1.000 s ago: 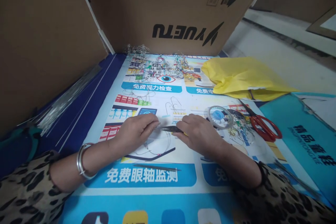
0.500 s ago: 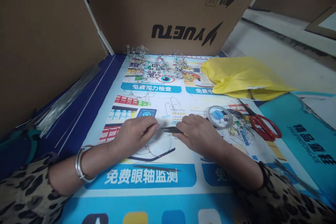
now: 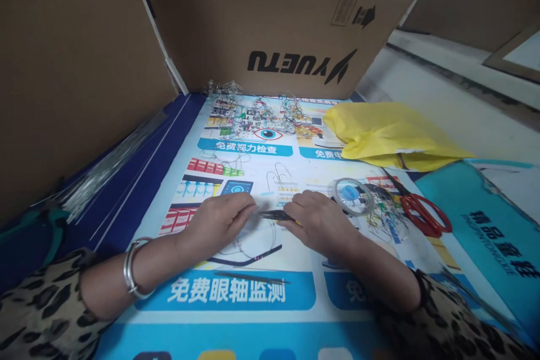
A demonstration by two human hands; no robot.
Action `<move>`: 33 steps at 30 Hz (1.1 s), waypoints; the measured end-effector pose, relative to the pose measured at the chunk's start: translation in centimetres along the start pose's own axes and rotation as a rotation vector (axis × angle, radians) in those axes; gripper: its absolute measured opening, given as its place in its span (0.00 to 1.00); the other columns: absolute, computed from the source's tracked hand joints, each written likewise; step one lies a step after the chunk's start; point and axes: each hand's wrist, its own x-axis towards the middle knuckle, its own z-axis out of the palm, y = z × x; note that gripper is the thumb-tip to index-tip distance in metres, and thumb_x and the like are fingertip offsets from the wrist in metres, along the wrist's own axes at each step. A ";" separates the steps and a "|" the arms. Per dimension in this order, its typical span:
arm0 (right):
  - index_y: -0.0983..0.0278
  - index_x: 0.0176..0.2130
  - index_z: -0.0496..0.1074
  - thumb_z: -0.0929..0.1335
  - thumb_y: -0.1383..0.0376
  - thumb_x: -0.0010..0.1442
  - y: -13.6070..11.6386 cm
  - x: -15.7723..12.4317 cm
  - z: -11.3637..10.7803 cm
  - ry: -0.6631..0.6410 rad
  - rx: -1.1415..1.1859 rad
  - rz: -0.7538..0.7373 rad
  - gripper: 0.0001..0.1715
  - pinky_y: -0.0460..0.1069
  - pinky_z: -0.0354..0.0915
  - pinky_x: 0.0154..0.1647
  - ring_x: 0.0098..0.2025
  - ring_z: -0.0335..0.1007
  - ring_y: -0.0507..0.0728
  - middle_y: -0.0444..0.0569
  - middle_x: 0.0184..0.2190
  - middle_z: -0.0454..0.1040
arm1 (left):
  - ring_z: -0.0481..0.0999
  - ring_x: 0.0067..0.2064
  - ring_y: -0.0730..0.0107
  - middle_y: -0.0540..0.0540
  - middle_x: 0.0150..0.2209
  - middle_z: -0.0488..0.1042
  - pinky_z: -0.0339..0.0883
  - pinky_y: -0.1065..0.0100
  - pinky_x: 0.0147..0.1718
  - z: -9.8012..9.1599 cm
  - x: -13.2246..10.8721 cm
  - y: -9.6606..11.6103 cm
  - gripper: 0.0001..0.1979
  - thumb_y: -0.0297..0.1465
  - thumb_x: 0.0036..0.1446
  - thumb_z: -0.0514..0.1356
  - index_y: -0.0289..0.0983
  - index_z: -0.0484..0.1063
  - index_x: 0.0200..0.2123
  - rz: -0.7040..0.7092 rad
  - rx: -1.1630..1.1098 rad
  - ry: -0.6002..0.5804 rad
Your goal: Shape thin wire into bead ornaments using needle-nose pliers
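With its thumb and fingers pinched together, my left hand (image 3: 225,216) grips a thin wire (image 3: 273,236), which curves in a loose loop below the fingers. My right hand (image 3: 318,222) is wrapped around a pair of needle-nose pliers (image 3: 273,215), their dark jaws pointing left. The plier tips are close to my left fingertips; whether they touch the wire cannot be made out. Some bent wire pieces (image 3: 278,175) lie just beyond the hands. Nearer to me, thin dark wire strips (image 3: 253,278) rest on the printed sheet (image 3: 295,315).
Tangled beaded wires (image 3: 257,115) lie at the back by the cardboard box (image 3: 202,22). On the right are a tape roll (image 3: 353,197), red-handled scissors (image 3: 426,216), a yellow bag (image 3: 392,129) and a teal bag (image 3: 476,214). Straight wires (image 3: 113,163) and teal-handled pliers (image 3: 57,230) are left.
The view has tilted slightly, so the scene sits a little lower. Both hands keep nearly the same pose, with the plier tips still near my left fingertips.
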 end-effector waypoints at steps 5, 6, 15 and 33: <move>0.64 0.32 0.69 0.62 0.57 0.61 0.1 0.0 0.0 -0.009 0.020 -0.007 0.14 0.48 0.51 0.32 0.33 0.62 0.55 0.49 0.29 0.70 | 0.69 0.27 0.74 0.51 0.27 0.72 0.60 0.72 0.26 0.1 0.0 -0.1 0.08 0.32 0.61 0.50 0.37 0.67 0.34 0.020 -0.027 0.010; 0.64 0.32 0.69 0.62 0.57 0.61 0.1 0.0 0.0 -0.007 0.024 -0.009 0.15 0.48 0.51 0.32 0.33 0.62 0.55 0.49 0.29 0.70 | 0.69 0.27 0.74 0.51 0.27 0.72 0.60 0.72 0.26 0.1 0.1 -0.1 0.08 0.32 0.61 0.50 0.37 0.67 0.34 0.027 -0.031 0.013; 0.64 0.33 0.68 0.60 0.55 0.62 0.3 0.0 0.2 -0.005 0.041 -0.011 0.16 0.49 0.52 0.33 0.34 0.62 0.56 0.49 0.30 0.70 | 0.69 0.27 0.74 0.51 0.27 0.72 0.61 0.72 0.26 -0.1 0.1 0.1 0.09 0.32 0.62 0.50 0.37 0.67 0.33 0.025 -0.023 0.020; 0.65 0.31 0.69 0.60 0.56 0.62 0.4 0.1 0.1 0.011 0.053 -0.031 0.18 0.49 0.52 0.31 0.32 0.63 0.55 0.49 0.28 0.70 | 0.70 0.28 0.74 0.51 0.27 0.72 0.61 0.73 0.26 -0.2 0.1 0.2 0.09 0.32 0.62 0.49 0.37 0.67 0.33 0.033 -0.035 0.019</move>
